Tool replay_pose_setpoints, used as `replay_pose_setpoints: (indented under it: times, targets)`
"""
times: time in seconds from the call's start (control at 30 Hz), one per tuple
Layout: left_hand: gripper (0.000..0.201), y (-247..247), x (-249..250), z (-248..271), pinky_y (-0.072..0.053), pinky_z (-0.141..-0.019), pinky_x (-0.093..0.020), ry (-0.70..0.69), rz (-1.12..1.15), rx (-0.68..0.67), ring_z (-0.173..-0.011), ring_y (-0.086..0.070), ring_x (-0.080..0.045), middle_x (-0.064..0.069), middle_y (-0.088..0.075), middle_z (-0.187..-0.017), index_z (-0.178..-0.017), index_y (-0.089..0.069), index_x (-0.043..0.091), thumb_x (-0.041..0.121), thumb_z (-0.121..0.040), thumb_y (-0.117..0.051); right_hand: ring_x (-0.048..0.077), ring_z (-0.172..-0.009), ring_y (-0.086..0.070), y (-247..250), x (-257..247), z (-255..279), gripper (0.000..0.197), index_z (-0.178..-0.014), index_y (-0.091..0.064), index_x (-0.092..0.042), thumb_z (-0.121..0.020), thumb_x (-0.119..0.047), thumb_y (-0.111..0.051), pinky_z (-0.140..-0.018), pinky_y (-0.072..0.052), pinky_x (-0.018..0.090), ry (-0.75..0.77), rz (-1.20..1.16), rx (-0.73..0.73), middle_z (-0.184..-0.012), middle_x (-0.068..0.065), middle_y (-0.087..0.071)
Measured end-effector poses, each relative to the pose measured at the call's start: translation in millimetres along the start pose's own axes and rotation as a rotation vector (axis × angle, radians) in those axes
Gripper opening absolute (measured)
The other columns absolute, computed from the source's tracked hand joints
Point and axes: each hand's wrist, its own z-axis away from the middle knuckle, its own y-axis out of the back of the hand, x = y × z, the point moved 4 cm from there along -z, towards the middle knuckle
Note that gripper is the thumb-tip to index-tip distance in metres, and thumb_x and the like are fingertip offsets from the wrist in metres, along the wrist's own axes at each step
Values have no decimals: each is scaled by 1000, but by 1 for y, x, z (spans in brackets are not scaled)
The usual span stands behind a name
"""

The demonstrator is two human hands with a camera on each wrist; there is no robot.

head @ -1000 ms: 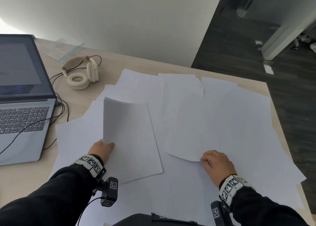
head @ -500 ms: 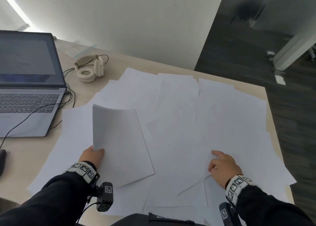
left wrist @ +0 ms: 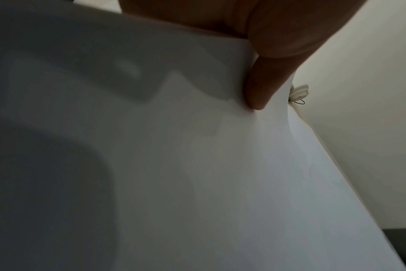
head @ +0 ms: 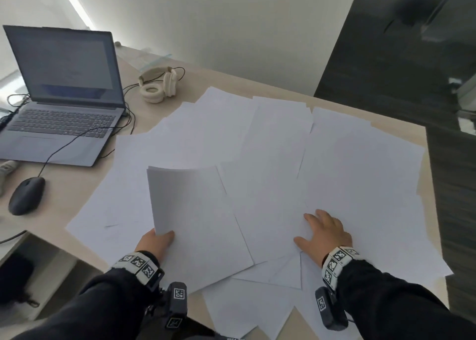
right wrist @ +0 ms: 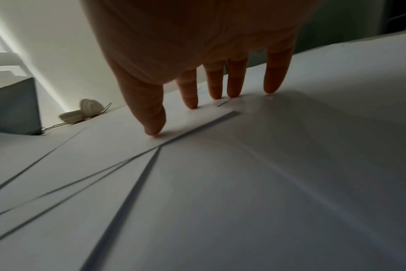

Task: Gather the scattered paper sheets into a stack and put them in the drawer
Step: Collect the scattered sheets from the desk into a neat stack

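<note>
Still gathering: left hand (head: 155, 244) pinches a small stack (head: 195, 221) at six o'clock; right hand (head: 325, 235), fingers (right wrist: 234, 80) spread flat, presses loose sheets (head: 360, 175) toward four o'clock, likely sliding one over next. No drawer visible.

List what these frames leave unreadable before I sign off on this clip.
- Sheet count in the held stack: head view shows only its top sheet and a thin far edge.
- Left hand fingers: under the stack in the head view; the left wrist view shows just one.
- Drawer: not identifiable in any view.
- Laptop screen: too faint to read.
- Right hand: whether it presses or merely touches the loose sheets.
</note>
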Motion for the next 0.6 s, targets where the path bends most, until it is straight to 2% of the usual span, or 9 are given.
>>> replay_pose_setpoints:
  times: [0.13,0.2,0.27,0.33,0.37,0.43,0.47,0.57,0.6]
  targets:
    - [11,-11,-1,13,-52,-88,-42,33,59,-11,-82,-65,-31,-3,-65,-78,-99,-64,9,17,-92,-61,15,-134,-31,-8,-11,16,57,-136,-42,-44,-84,-66,-42,-105,-36,38,163,-4,20,-147,-14,-30]
    - [5,-14,4,18,-52,-85,-41,22,91,-2,-80,-65,-31,-3,-65,-76,-93,-63,11,15,-92,-61,13,-128,-38,-7,-12,19,47,-130,-50,-41,-87,-60,-44,-103,-37,36,223,-53,14,-139,-16,-39]
    - [5,-16,12,21,-50,-80,-38,10,138,-9,-77,-63,-29,-4,-65,-75,-88,-63,12,12,-92,-61,12,-125,-41,-1,-10,18,43,-128,-52,-39,-89,-55,-45,-101,-39,34,214,-111,38,-137,-16,-43]
    - [4,-18,18,21,-52,-85,-42,5,168,-32,-82,-66,-32,-6,-67,-78,-86,-65,11,15,-87,-66,14,-130,-37,6,-5,15,46,-132,-49,-38,-89,-53,-48,-103,-39,36,135,-176,79,-143,-14,-39]
    - [10,-20,20,19,-53,-89,-46,6,182,-52,-85,-67,-35,-9,-69,-80,-84,-65,12,20,-80,-70,16,-135,-33,8,-1,12,51,-136,-44,-38,-88,-54,-49,-106,-38,38,82,-199,73,-149,-12,-33]
    - [25,-26,18,9,-53,-90,-53,19,234,-95,-87,-69,-38,-14,-72,-85,-84,-67,13,29,-64,-68,19,-144,-21,6,5,9,64,-146,-31,-38,-87,-58,-47,-111,-33,42,4,-203,10,-158,-11,-19]
    - [26,-28,20,9,-54,-90,-55,26,248,-119,-86,-69,-39,-16,-73,-87,-85,-68,13,28,-63,-69,18,-145,-18,5,5,8,67,-148,-27,-39,-87,-60,-46,-113,-32,43,-3,-191,-17,-160,-11,-16]
    - [2,-36,32,18,-54,-89,-54,29,256,-156,-81,-68,-38,-18,-71,-83,-85,-67,9,11,-85,-68,18,-143,-24,3,-2,8,63,-147,-30,-37,-89,-56,-48,-112,-32,40,37,-216,1,-157,-11,-24]
    - [5,-39,33,17,-54,-89,-54,37,260,-164,-80,-68,-38,-19,-71,-81,-85,-67,8,7,-89,-65,19,-140,-29,2,-6,7,61,-146,-33,-35,-90,-52,-50,-112,-32,38,46,-274,16,-154,-9,-30]
